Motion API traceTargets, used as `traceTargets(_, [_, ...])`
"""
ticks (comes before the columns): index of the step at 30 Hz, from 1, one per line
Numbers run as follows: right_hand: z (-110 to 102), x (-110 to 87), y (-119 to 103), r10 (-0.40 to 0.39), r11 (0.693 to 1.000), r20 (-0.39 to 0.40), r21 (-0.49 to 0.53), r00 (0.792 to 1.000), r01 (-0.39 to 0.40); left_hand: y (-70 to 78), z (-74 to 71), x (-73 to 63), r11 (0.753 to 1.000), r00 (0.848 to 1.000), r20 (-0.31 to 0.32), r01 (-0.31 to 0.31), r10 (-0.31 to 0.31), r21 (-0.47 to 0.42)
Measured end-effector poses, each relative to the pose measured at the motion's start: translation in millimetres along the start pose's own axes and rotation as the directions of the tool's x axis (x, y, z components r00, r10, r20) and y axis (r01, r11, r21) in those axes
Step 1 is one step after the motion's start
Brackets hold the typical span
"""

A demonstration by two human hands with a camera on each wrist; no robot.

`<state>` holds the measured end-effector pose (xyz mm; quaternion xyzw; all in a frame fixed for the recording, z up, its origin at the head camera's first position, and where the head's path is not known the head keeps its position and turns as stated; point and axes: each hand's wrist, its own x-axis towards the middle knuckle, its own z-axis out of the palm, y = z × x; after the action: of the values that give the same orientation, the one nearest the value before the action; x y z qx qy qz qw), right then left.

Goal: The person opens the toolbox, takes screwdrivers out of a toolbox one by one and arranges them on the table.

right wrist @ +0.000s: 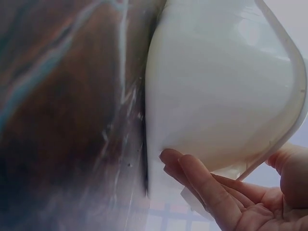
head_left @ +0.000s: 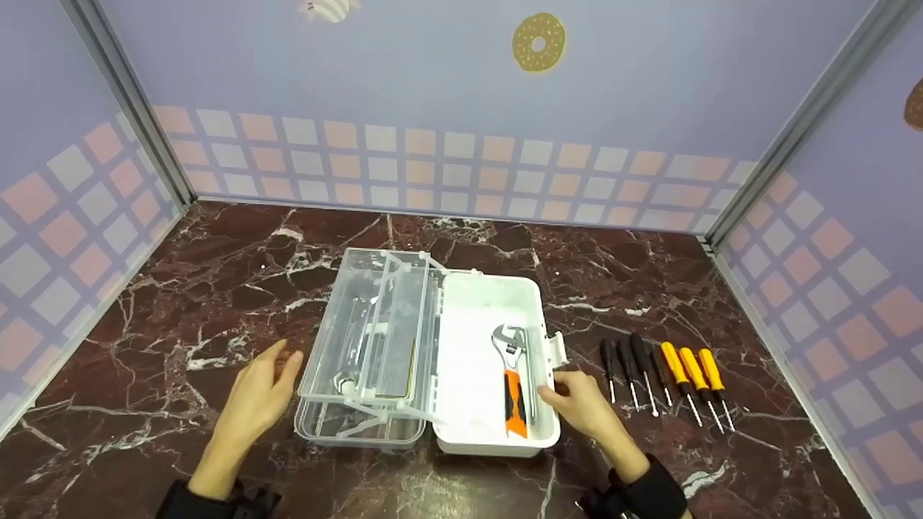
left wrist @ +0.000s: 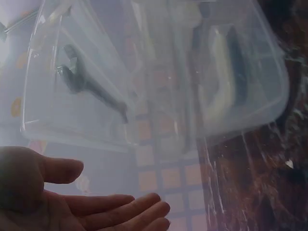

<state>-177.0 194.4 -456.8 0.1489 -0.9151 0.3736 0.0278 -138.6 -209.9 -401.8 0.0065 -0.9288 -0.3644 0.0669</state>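
An opened toolbox has a white base (head_left: pixel 469 339) and a clear lid section (head_left: pixel 389 288) folded out to its left. An adjustable wrench (head_left: pixel 513 389) with an orange and black handle lies in the base beside a thin metal rod (head_left: pixel 532 389). My right hand (head_left: pixel 580 404) holds the base's right wall, thumb over the rim, fingers (right wrist: pixel 202 180) against the outside. My left hand (head_left: pixel 256 396) is just left of the clear section, fingers extended, holding nothing. Through the clear plastic, a dark wrench-like tool (left wrist: pixel 91 86) shows in the left wrist view.
Right of the toolbox lie several black-handled screwdrivers (head_left: pixel 640 353) and yellow-handled screwdrivers (head_left: pixel 692 367) on the dark marbled table (head_left: pixel 238 252). A white latch (head_left: pixel 557 349) sticks out from the base's right side. Patterned panels (head_left: pixel 461 94) enclose the table at the back and sides.
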Motion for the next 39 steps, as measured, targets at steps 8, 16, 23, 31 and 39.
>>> traceTargets(8, [0.3,-0.2,-0.1,0.0,1.0,0.003,0.006,1.0,0.0,-15.6,8.9,-9.9,0.994,0.993,0.119,0.009,-0.022,0.109])
traceTargets(16, [0.5,-0.4,0.7,0.009,1.0,0.009,0.003,1.0,-0.009,-17.7,23.6,-15.9,0.998,0.987,0.157,0.01,-0.02,0.068])
traceTargets(23, [0.3,-0.3,0.3,0.009,1.0,0.012,0.014,1.0,-0.009,-16.5,27.7,-17.8,0.998,0.994,0.105,0.026,-0.033,0.064])
traceTargets(31, [0.8,-0.7,0.2,0.01,1.0,0.008,0.008,1.0,-0.01,-9.4,23.0,-21.6,0.997,1.0,-0.021,0.0,0.001,0.073])
traceTargets(39, [1.3,-0.6,0.5,0.004,1.0,0.003,0.009,1.0,-0.004,20.1,6.2,-26.0,0.997,0.987,-0.161,-0.001,0.013,0.078])
